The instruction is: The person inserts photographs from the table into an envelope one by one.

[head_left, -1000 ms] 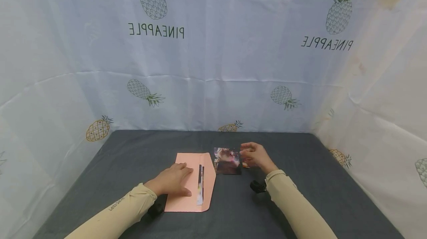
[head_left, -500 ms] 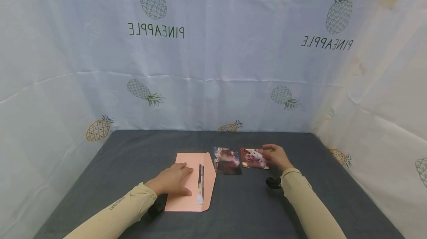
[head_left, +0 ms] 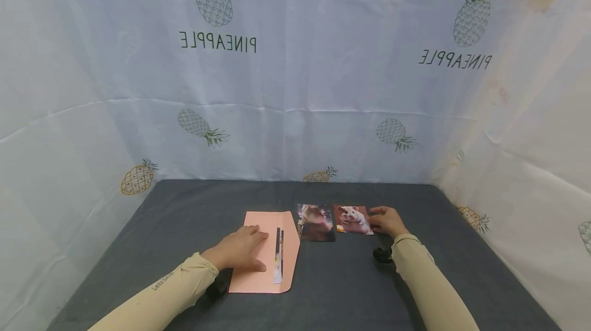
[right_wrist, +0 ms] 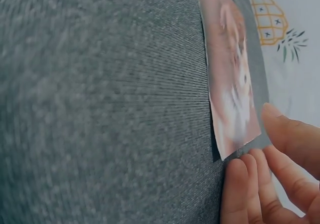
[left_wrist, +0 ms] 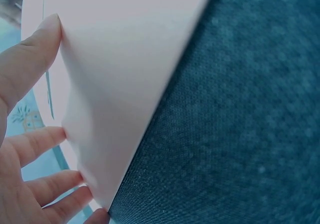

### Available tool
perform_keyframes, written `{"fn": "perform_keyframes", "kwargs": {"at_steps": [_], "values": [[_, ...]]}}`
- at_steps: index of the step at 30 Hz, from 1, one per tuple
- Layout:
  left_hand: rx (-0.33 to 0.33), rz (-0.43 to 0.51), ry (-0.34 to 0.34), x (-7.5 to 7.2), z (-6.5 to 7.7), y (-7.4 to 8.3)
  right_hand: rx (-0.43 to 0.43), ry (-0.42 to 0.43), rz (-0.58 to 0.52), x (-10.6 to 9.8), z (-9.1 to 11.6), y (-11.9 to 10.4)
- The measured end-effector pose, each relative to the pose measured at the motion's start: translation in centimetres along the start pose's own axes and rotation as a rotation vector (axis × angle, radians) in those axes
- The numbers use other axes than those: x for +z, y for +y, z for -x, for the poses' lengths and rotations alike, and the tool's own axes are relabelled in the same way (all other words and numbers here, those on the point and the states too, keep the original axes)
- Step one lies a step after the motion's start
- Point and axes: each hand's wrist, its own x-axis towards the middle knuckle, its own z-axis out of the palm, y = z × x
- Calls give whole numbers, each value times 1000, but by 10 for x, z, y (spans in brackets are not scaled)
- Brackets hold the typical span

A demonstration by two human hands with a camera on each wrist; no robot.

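My left hand (head_left: 237,250) rests spread on a pink envelope (head_left: 254,280), thumb and fingers apart. The envelope's pointed flap lies unfolded toward the right. Narrow strips of printed pictures (head_left: 277,259) show at its opening near the flap. In the left wrist view, fingertips (left_wrist: 57,133) touch the pale envelope surface. My right hand (head_left: 388,221) is at the right edge of a hamster photo (head_left: 353,219), which lies on the table. The right wrist view has the thumb (right_wrist: 280,126) raised off the photo and the other fingers beside its lower edge. Between envelope and hamster photo lies a darker photo (head_left: 316,224).
A dark grey cloth (head_left: 337,285) covers the table. White curtains (head_left: 295,74) printed with pineapples stand behind it and on both sides. A black wrist device (head_left: 382,255) sits under the right wrist.
My right hand has moved rightward from beside the darker photo to the hamster photo's right edge, uncovering that photo. The left hand and envelope have stayed still.
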Motion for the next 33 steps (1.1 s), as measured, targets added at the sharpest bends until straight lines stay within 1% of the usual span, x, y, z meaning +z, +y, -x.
{"fn": "perform_keyframes", "kwargs": {"at_steps": [4, 10, 13, 17, 21, 27, 30, 33], "values": [[1, -1, 1, 0, 0, 0, 8, -5, 56, 3, -6, 3], [-11, -5, -2, -1, -1, 0, 44, -4, 116, 8, -14, 3], [-16, -2, -7, -2, -1, 1, 57, 14, 173, 12, -15, 1], [-15, 4, -12, -4, 0, 2, 68, 42, 251, 15, -13, -3], [-10, 11, -11, -7, 2, 4, 84, 60, 289, 18, -9, -8], [-17, 7, -11, -7, 2, 5, 100, 55, 348, 18, -4, -17], [-21, 5, -15, -5, 2, 4, 91, 57, 365, 18, -2, -20], [-24, 1, -15, -5, 1, 4, 60, 77, 370, 18, -1, -20]]}}
